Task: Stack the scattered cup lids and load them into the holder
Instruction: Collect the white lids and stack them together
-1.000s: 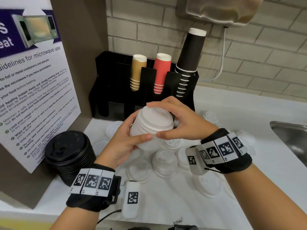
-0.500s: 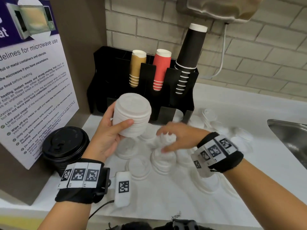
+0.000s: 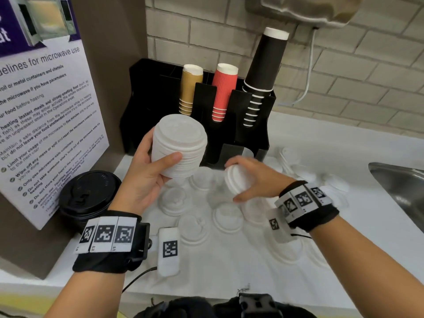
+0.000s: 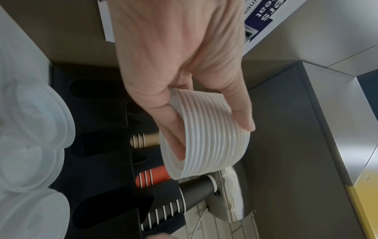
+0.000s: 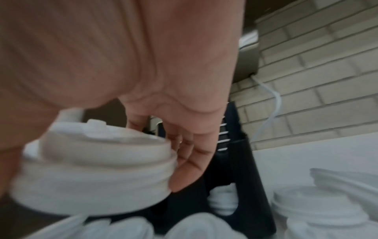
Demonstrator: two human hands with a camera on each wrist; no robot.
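Note:
My left hand (image 3: pixel 158 161) grips a tall stack of white lids (image 3: pixel 179 143) from below, held up in front of the black holder (image 3: pixel 229 125); the left wrist view shows the same stack of white lids (image 4: pixel 206 139) with my thumb and fingers curled round it. My right hand (image 3: pixel 243 180) holds a shorter stack of white lids (image 3: pixel 236 180) just above the counter, blurred in the right wrist view as the short lid stack (image 5: pixel 98 169). Several loose white lids (image 3: pixel 227 219) lie scattered on the white counter (image 3: pixel 229 271) below both hands.
The holder carries tan cups (image 3: pixel 190 88), red cups (image 3: pixel 223 92) and tall black cups (image 3: pixel 263 72). A stack of black lids (image 3: pixel 89 196) stands at the left by a microwave notice (image 3: pixel 46 122). A steel sink (image 3: pixel 399 187) lies at the right edge.
My right hand left the tall stack, dropped to the counter and lifted a short stack of lids. My left hand kept the tall stack, shifting it left and up.

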